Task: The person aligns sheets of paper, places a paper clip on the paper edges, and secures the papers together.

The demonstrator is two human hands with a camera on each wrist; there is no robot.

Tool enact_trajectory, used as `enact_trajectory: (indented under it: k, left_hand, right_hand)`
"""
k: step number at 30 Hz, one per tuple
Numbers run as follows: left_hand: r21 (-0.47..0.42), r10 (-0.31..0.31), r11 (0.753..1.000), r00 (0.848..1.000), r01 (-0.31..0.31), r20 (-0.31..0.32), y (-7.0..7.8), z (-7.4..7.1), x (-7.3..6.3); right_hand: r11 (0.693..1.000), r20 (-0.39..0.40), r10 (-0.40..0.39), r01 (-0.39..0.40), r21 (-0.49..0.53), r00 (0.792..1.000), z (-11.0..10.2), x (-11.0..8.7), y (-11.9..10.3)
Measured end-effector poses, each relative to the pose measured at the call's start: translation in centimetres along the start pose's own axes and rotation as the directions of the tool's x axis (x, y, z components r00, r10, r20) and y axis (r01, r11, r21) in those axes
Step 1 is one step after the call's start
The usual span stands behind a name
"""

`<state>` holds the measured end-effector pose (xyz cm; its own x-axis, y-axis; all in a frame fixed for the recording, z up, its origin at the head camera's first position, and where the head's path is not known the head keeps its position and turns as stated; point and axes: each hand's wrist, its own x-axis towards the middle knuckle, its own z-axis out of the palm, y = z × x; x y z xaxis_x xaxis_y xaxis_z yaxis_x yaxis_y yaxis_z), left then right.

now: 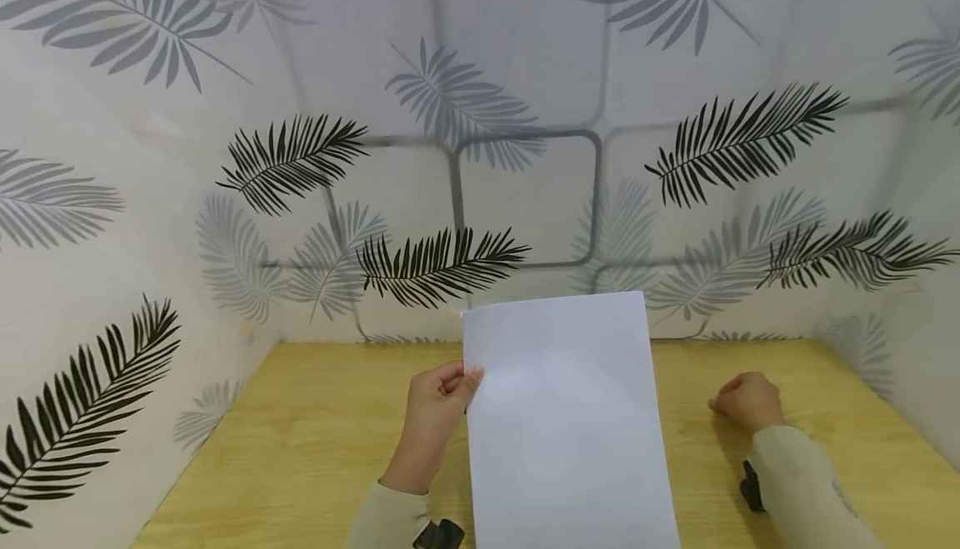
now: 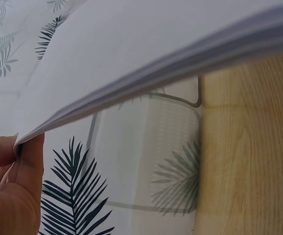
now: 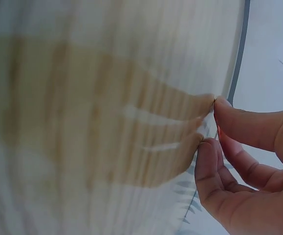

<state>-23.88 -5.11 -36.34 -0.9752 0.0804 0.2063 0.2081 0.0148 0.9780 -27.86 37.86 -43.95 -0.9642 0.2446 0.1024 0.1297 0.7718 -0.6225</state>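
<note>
A stack of blank white paper (image 1: 566,424) stands tilted up over the table, its lower end cut off by the frame. My left hand (image 1: 438,407) pinches its left edge near the upper corner, thumb in front and fingers behind. Several layered sheet edges of the paper (image 2: 146,78) show in the left wrist view, and there the left hand (image 2: 19,196) grips the corner. To the right, apart from the paper, my right hand (image 1: 750,401) rests on the table. In the right wrist view the right hand (image 3: 253,166) touches the glossy surface with loosely curled fingertips and holds nothing.
The wood-grain table (image 1: 322,441) reflects the right fingers. Behind it and at both sides rises a pale wall covering (image 1: 525,207) with dark and grey leaf prints. A black strap device (image 1: 438,534) sits on the left wrist, another black device (image 1: 751,486) on the right.
</note>
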Motion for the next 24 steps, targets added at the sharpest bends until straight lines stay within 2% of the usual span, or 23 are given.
enact_trajectory:
  k: [12,20,24]
  left_hand:
    - [-0.001,0.003,1.000,1.000,-0.003,-0.009,0.0,0.4,-0.4]
    - [0.011,0.000,1.000,1.000,0.000,-0.011,-0.3,0.7,-0.3]
    - [0.009,0.005,1.000,1.000,-0.005,-0.012,-0.2,0.8,-0.3]
  right_hand:
    - [0.998,-0.007,-0.013,0.013,0.055,1.000,0.1,-0.3,-0.3]
    - [0.979,-0.058,-0.074,0.083,0.185,0.996,-0.1,-0.7,-0.9]
    - [0.958,-0.042,-0.069,0.078,0.276,0.997,-0.4,-0.8,-1.7]
